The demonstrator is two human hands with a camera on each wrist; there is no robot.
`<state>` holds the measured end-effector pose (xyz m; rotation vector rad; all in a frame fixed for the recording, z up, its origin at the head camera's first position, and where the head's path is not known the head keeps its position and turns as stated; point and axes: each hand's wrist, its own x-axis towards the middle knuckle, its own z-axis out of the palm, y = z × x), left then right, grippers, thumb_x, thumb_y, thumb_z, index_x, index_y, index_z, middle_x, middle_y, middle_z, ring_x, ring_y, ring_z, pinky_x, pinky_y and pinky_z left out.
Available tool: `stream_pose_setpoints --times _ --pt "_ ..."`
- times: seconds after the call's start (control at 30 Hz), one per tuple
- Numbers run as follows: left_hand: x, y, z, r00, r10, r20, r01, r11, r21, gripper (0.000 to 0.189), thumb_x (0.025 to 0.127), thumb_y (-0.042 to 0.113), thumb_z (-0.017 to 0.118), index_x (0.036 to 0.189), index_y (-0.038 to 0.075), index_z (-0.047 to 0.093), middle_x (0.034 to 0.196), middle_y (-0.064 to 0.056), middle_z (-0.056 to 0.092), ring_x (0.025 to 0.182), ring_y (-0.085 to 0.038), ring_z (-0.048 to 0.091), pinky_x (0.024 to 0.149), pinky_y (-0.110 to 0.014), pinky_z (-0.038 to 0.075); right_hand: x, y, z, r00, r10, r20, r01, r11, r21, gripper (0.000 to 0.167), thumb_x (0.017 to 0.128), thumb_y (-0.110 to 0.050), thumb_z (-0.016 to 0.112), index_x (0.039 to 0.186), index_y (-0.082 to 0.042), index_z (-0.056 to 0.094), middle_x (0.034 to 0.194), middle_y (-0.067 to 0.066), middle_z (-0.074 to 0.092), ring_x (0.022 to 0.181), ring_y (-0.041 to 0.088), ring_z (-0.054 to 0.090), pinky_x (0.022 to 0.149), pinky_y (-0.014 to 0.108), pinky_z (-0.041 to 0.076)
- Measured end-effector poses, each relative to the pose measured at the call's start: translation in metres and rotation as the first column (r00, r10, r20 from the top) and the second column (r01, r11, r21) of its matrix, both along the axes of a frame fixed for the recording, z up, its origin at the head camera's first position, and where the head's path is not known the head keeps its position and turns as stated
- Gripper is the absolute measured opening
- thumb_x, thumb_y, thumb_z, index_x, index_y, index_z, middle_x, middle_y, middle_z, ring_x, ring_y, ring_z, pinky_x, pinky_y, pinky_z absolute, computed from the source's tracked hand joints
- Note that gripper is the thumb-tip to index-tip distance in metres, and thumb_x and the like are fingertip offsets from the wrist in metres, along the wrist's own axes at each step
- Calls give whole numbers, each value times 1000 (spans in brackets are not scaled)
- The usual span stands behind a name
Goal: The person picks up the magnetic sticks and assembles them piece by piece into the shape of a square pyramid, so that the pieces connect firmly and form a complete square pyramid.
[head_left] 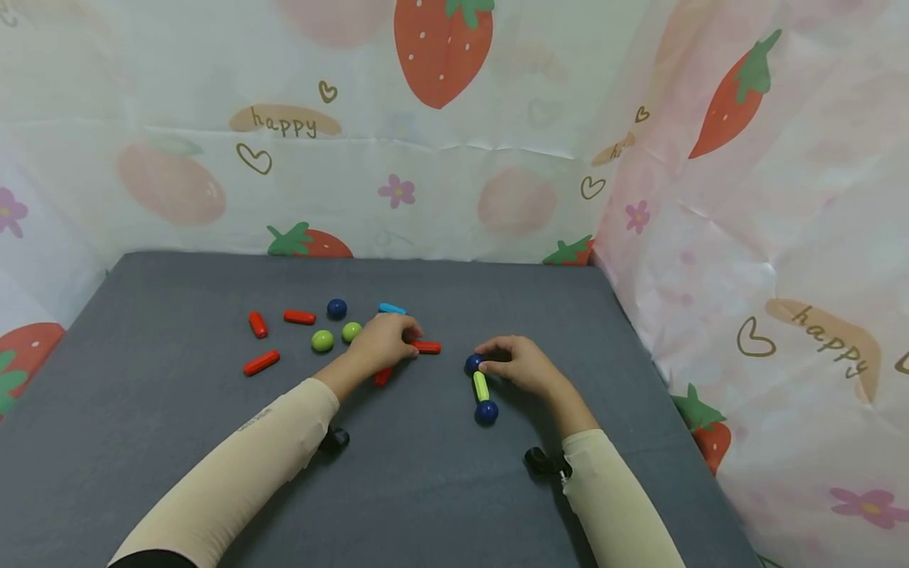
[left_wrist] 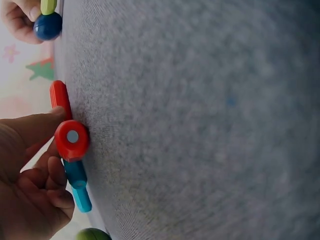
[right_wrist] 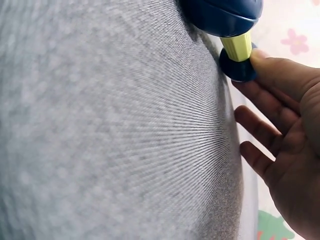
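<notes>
Thumb and forefinger of your right hand (head_left: 521, 367) pinch one glossy dark-blue ball (head_left: 473, 364); a ridged lime-green rod (head_left: 481, 386) joins it to a second dark-blue ball (head_left: 486, 412) on the grey cloth-covered table (head_left: 426, 489). Your left thumb meets a glossy red rod (head_left: 429, 347); whether that left hand (head_left: 383, 343) pinches it cannot be told.

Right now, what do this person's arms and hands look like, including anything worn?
The left hand and right hand are bare. The left sleeve and right sleeve are cream, each with a small black device by its cuff. The left sleeve bears a faint dark marking and, at the frame's bottom, a black band.
</notes>
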<state>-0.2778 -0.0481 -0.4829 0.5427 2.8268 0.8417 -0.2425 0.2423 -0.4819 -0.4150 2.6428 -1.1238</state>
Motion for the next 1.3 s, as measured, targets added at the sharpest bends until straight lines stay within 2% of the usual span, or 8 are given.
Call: stream_pose_setpoints --times 0.2,0.7,1.03,1.17,1.3 --pt "-2 1 1 1000 3 -2 -3 1000 -25 24 89 25 82 113 19 78 107 1 74 99 -17 67 89 -39 55 0 1 -2 1000 -5 -3 5 1000 -3 25 93 -27 78 117 -22 76 122 -1 70 120 22 60 106 47 46" --pt "-1 4 3 1000 -20 -20 18 996 -86 24 90 25 82 113 20 79 108 1 75 95 -18 67 85 -39 55 -1 2 -6 1000 -13 -9 12 1000 -17 27 93 -30 78 119 -24 75 124 -2 70 122 22 60 106 48 45" --pt "3 3 6 1000 -16 -11 15 998 -56 22 91 27 81 112 22 78 109 2 74 99 -18 66 86 -40 55 0 3 -5 1000 -8 -5 8 1000 -12 27 93 -32 77 120 -24 75 126 -1 69 124 23 59 108 49 44" --pt "8 3 9 1000 -26 -9 26 999 -28 21 91 27 81 111 22 78 108 3 74 97 -17 66 86 -38 55 0 3 -5 1000 -16 -7 16 1000 -18 27 93 -31 78 119 -25 76 124 -1 69 123 23 59 107 48 45" --pt "15 5 14 999 -42 26 42 999 13 22 91 27 80 112 20 78 108 2 74 96 -17 66 85 -39 55 0 2 -5 1000 -16 -11 15 1000 -20 27 93 -30 78 119 -24 75 124 -1 69 121 22 60 106 48 46"
